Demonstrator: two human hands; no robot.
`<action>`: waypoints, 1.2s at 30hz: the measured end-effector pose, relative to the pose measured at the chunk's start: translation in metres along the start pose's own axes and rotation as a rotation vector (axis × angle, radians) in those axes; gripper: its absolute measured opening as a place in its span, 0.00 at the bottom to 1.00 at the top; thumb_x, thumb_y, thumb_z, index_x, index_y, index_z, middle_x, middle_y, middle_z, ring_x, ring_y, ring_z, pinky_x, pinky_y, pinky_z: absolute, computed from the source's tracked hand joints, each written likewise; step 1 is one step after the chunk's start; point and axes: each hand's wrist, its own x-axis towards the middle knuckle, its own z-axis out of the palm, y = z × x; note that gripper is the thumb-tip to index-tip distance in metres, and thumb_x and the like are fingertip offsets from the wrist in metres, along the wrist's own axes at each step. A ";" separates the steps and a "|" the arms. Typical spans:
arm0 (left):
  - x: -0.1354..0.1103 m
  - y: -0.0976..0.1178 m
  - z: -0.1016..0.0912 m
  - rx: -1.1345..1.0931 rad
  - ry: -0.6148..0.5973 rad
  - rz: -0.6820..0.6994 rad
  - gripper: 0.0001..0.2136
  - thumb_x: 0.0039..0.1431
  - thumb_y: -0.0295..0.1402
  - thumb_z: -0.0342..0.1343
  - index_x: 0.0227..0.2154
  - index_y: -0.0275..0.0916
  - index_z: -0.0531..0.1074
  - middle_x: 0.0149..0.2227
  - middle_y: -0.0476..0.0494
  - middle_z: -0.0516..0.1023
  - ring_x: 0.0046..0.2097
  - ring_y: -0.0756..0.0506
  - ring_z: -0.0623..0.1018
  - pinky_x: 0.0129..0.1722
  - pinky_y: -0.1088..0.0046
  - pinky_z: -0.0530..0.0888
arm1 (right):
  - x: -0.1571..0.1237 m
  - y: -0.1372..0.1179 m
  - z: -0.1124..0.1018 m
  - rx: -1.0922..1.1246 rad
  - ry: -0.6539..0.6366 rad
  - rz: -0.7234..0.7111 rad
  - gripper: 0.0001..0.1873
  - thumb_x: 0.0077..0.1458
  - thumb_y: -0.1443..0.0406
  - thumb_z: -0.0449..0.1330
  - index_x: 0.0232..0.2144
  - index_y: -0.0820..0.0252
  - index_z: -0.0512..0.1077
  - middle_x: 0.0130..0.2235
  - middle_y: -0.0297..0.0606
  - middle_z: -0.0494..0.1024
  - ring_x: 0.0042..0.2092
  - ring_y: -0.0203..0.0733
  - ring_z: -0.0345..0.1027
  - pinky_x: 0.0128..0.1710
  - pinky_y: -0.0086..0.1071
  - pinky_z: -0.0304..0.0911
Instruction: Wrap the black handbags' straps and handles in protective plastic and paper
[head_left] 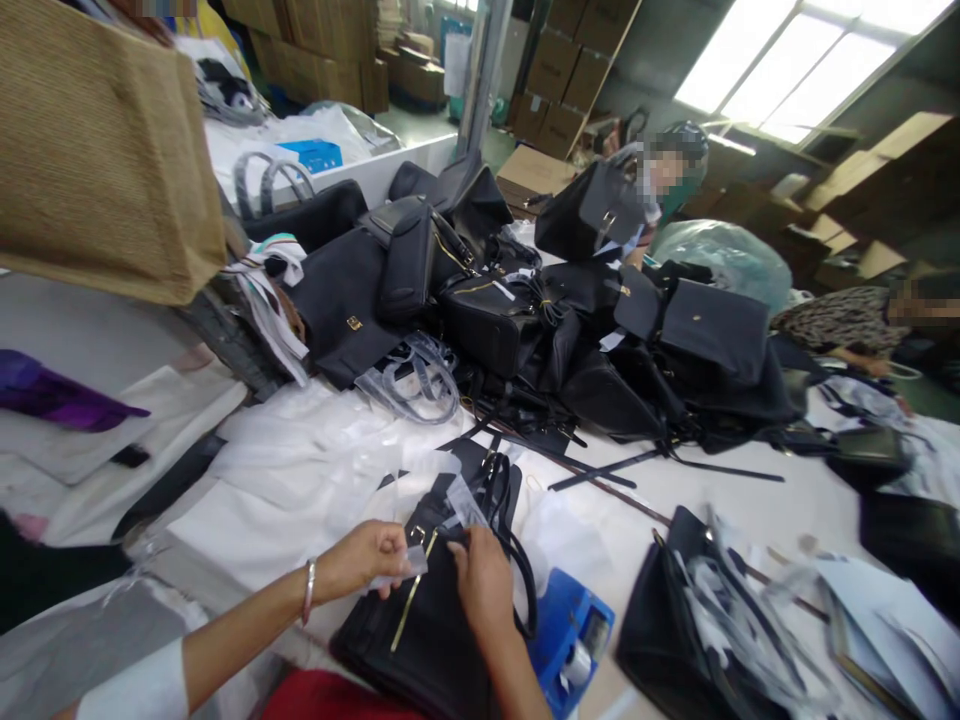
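A black handbag with a gold zipper and dark handles lies in front of me on the white table. Above its left side, my left hand is closed, pinching a small clear plastic piece. Over the bag's upper right part my right hand has its fingers closed on a clear plastic strip. Whether both pieces belong to one strip I cannot tell. To the right of the bag sits a blue tape dispenser with a roll in it.
A heap of black bags fills the table's far side. White wrapping sheets lie at left. Another black bag with plastic-wrapped handles stands at right. A burlap bag hangs at upper left. Two people work beyond the table.
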 end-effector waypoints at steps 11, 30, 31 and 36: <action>-0.003 0.006 -0.010 0.114 0.050 0.146 0.07 0.50 0.34 0.59 0.27 0.36 0.69 0.23 0.53 0.70 0.26 0.52 0.68 0.26 0.78 0.65 | -0.011 0.011 -0.027 0.470 -0.237 0.052 0.06 0.61 0.63 0.48 0.36 0.55 0.65 0.28 0.29 0.70 0.27 0.36 0.67 0.28 0.27 0.59; -0.011 0.011 -0.004 0.112 -0.006 0.151 0.12 0.47 0.35 0.63 0.35 0.36 0.73 0.27 0.51 0.73 0.28 0.51 0.70 0.26 0.79 0.64 | -0.022 -0.006 -0.056 0.351 -0.150 -0.188 0.08 0.61 0.66 0.52 0.39 0.52 0.70 0.34 0.31 0.75 0.36 0.36 0.70 0.35 0.25 0.59; -0.011 0.011 -0.004 0.108 -0.007 0.151 0.12 0.47 0.35 0.63 0.35 0.36 0.73 0.27 0.52 0.73 0.28 0.51 0.70 0.26 0.79 0.64 | -0.022 -0.006 -0.055 0.342 -0.151 -0.201 0.08 0.61 0.66 0.52 0.40 0.52 0.70 0.34 0.31 0.75 0.35 0.36 0.70 0.35 0.24 0.59; -0.012 0.009 -0.007 0.047 -0.036 0.092 0.11 0.45 0.32 0.63 0.34 0.36 0.73 0.27 0.51 0.74 0.28 0.51 0.70 0.26 0.79 0.63 | -0.023 -0.002 -0.050 0.320 -0.154 -0.262 0.08 0.61 0.66 0.52 0.40 0.52 0.69 0.35 0.32 0.75 0.37 0.37 0.70 0.36 0.25 0.60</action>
